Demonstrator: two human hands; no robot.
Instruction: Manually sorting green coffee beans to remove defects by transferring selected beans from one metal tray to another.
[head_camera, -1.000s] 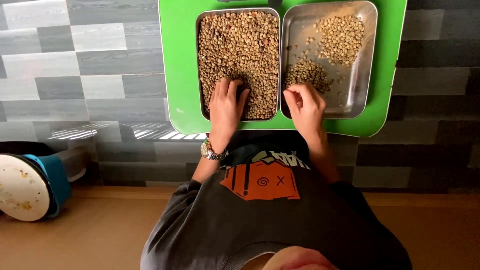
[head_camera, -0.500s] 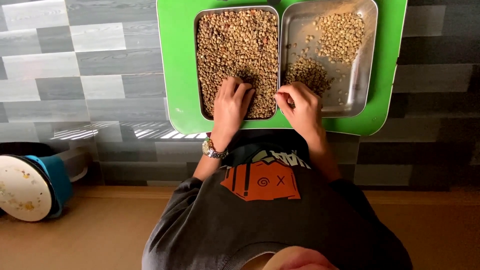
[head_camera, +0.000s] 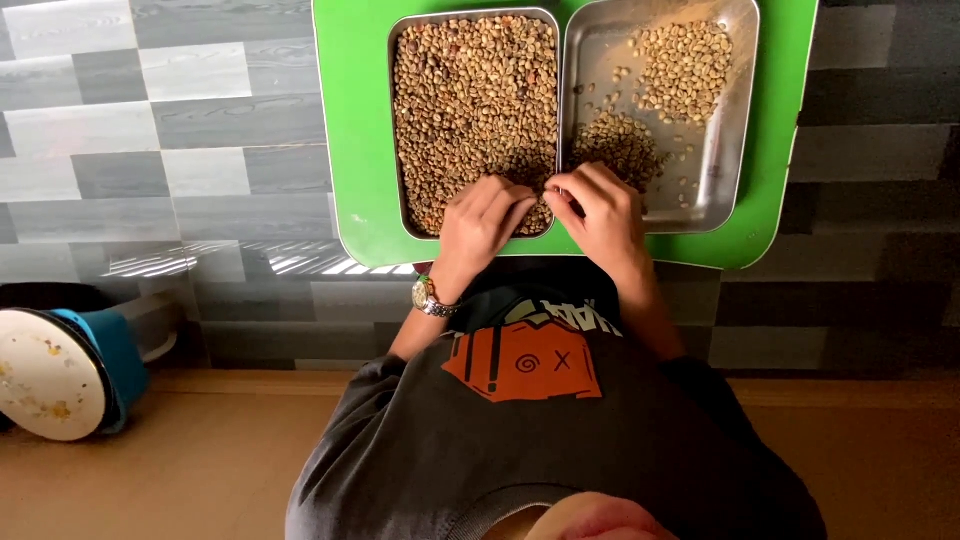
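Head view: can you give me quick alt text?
Both hands meet at the near edge of a full tray of beans: left hand, right hand. A second, sparsely filled metal tray sits beside it on a green board.

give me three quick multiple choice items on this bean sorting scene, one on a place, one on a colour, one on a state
1. Where do both hands meet?
A. at the near edge where the two metal trays adjoin
B. on the floor
C. at the far end of the right tray

2. What colour is the board under the trays?
A. red
B. green
C. white

3. How full is the left tray compared with the right tray?
A. emptier
B. equal
C. fuller

Answers:
1 A: the left hand and right hand sit fingertip to fingertip by the divide.
2 B: the board is bright green.
3 C: beans cover the left tray, while the right tray shows bare metal.
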